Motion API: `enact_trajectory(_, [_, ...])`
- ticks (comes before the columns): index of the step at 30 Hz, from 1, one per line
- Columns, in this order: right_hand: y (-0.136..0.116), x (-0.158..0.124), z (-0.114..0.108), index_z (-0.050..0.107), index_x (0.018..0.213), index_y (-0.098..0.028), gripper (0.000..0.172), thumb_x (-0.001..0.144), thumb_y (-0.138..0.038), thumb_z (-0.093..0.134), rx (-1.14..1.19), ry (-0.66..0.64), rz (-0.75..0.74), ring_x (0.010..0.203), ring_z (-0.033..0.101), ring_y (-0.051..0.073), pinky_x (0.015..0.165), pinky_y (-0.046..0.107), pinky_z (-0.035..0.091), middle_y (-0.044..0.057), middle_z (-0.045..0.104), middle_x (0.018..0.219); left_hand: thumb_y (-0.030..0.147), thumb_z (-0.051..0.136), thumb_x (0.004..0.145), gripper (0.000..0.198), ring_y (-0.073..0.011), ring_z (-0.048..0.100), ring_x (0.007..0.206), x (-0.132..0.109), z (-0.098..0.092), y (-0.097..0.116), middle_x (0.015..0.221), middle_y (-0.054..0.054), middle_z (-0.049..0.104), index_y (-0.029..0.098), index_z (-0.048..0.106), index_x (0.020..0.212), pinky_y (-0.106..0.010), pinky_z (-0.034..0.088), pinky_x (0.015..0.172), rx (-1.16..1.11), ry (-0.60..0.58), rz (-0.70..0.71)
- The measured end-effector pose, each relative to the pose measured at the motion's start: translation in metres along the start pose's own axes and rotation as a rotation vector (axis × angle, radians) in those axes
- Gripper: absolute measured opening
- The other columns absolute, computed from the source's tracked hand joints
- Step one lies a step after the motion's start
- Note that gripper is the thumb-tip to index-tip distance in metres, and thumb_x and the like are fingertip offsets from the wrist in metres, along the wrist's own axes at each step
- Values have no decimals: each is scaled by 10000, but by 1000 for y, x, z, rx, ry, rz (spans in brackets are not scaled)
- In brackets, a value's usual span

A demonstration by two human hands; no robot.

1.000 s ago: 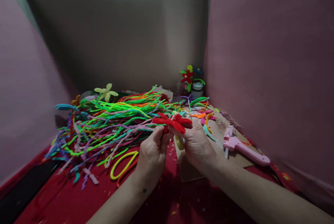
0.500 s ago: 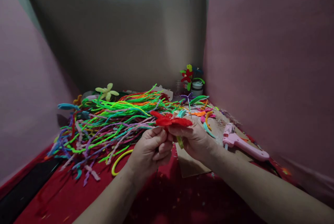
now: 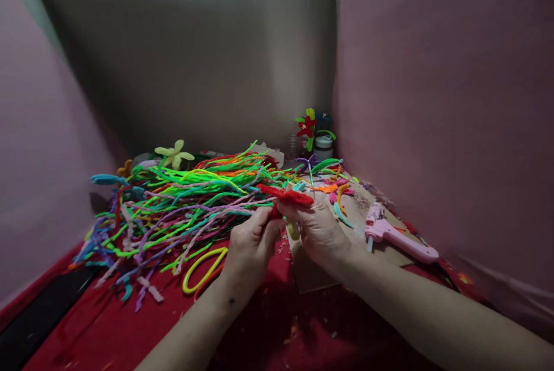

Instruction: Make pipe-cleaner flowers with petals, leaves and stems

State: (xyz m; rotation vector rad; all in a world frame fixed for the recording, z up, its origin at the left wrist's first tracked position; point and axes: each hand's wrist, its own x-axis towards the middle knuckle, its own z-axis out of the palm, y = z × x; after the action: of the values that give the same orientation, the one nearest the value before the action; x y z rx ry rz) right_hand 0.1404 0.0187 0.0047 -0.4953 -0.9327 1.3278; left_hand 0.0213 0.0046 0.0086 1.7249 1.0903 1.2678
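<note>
A fuzzy red pipe-cleaner flower (image 3: 299,198) is held between both hands, above the middle of the table. My left hand (image 3: 250,247) is closed, with thumb and fingers pinching the flower's underside. From the other side, my right hand (image 3: 324,233) grips the flower just below its petals. A small yellow-green piece (image 3: 294,230) hangs under the right hand's fingers; its kind is unclear. The flower's base is mostly hidden by my fingers. Beside my left wrist lies a yellow loop (image 3: 185,283), which looks like a scissor handle, with an orange-red part next to it.
Many coloured pipe cleaners (image 3: 173,203) are heaped at the left. A pink glue gun (image 3: 400,238) rests on cardboard (image 3: 309,276) at the right. Finished flowers (image 3: 307,127) stand by a lidded jar (image 3: 324,147) at the back. A black flat object (image 3: 47,313) lies front left.
The red flower has tilted and turned, showing less of its petals. My left hand has rolled over, its back now facing up. The view has shifted slightly, and more of the yellow loop shows.
</note>
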Motion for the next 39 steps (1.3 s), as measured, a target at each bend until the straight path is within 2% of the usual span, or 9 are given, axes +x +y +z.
enact_trajectory(8, [7,-7,-4,634,614,-166,218,672,-364,706,-61,-145,20,498,356,74,478,217,336,-31,488,554,335,559,814,239,-27,178,335,4,-4,-2,441,90,306,167,508,651,-154,214,330,-672,-297,-260])
enact_trajectory(15, [-3,-15,1,649,608,-201,145,679,-311,709,-221,-189,-176,620,427,100,563,221,384,-21,501,627,388,590,777,254,-15,136,302,2,-14,-14,407,98,260,157,589,672,-145,202,299,-785,-466,-243])
enact_trajectory(17, [-4,-15,2,652,618,-208,137,704,-307,692,-248,-192,-253,670,467,118,628,247,421,-10,522,650,392,585,779,261,-41,248,319,4,-17,-8,414,73,337,157,602,666,-174,292,335,-650,-418,-212])
enact_trajectory(20, [-3,-11,-1,670,672,-213,104,741,-290,660,-290,-167,-369,722,513,136,680,278,448,12,567,745,311,690,700,171,-112,504,550,9,-22,7,574,8,547,154,632,670,-228,442,565,-326,-210,-80])
enact_trajectory(24, [-1,-6,-11,683,799,-237,76,773,-206,619,-524,-56,-644,828,534,161,754,321,443,33,578,880,373,652,734,209,-108,515,639,8,-28,20,693,5,590,168,647,777,-207,423,619,-305,-1,-34])
enact_trajectory(27, [-4,-5,-15,678,834,-245,123,786,-175,590,-753,-35,-781,840,526,179,758,354,429,37,598,886,529,550,761,392,-103,485,553,2,-29,23,657,-12,566,145,631,756,-220,410,525,-495,-84,-86])
enact_trajectory(30, [-6,-7,-14,678,809,-236,136,787,-150,574,-870,-65,-835,825,521,182,749,359,418,35,620,857,427,644,722,286,-79,456,494,-1,-26,24,604,3,547,141,637,739,-199,371,463,-539,-155,-146])
enact_trajectory(33, [-6,-9,-10,671,798,-218,129,778,-137,573,-818,-89,-778,801,529,176,729,348,424,36,630,832,251,684,708,118,-45,404,464,-1,-23,23,543,31,511,144,641,688,-169,333,453,-488,-147,-183])
enact_trajectory(39, [-4,-8,-8,641,708,-206,92,760,-150,589,-713,-77,-699,734,524,155,682,321,418,8,591,724,253,645,757,118,-61,442,571,2,-24,18,663,16,542,169,651,840,-190,380,562,-318,-118,-107])
